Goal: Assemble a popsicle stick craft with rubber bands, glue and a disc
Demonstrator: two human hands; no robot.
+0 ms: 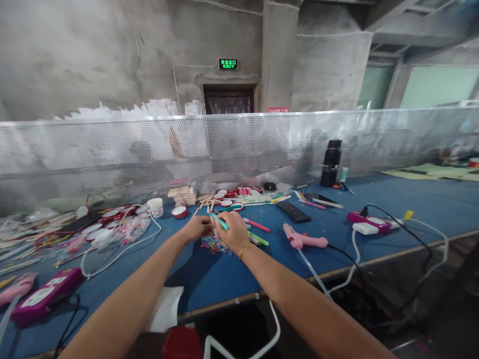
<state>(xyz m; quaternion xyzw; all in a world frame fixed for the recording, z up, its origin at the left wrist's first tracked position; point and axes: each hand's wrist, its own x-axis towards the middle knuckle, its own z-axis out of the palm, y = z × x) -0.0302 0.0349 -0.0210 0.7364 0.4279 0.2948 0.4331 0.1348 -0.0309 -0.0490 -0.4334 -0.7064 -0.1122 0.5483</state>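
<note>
One teal marker (pixel 220 222) clamped in the right hand (pixel 235 232), slanted toward the left hand (pixel 198 228), probably for fine control. Left grip half hidden, impossible to make out; perhaps steadying something small. Just below, a pile of multicoloured strands (pixel 214 246) on the blue bench (pixel 202 286). Beside the right hand, a red marker (pixel 257 225) and a green marker (pixel 258 239), presumably within easy reach. Farther right, a pink glue gun (pixel 305 240) and black phone-like slab (pixel 294 212). Leftward, a looped white cable (pixel 90 276), likely to snag a forearm.

Wall sign (pixel 228 64): "安全出口 EXIT", green letters | red sign (pixel 278 109): partly hidden, unreadable
</note>
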